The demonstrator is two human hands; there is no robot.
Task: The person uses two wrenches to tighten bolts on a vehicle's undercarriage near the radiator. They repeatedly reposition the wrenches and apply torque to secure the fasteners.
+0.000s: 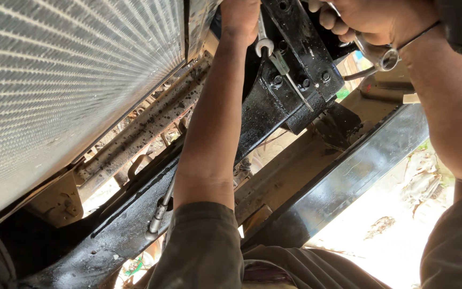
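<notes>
I am looking up at the underside of a vehicle. My left hand (239,18) reaches up at the top centre and is closed round a silver wrench (263,46), whose ring end hangs just below my fingers. A slim tool with a pale green handle (280,62) lies against the black bolted bracket (300,59) beside it. My right hand (367,18) at the top right grips a second silver wrench; its ring end (389,58) sticks out below my wrist. Both hands are cut off by the top edge.
A finned radiator core (70,75) fills the upper left. Black frame beams (348,171) run diagonally, with a rusty, speckled rail (151,120) between them and the radiator. A metal bar tool (159,211) rests on the lower beam. Bright ground shows at the lower right.
</notes>
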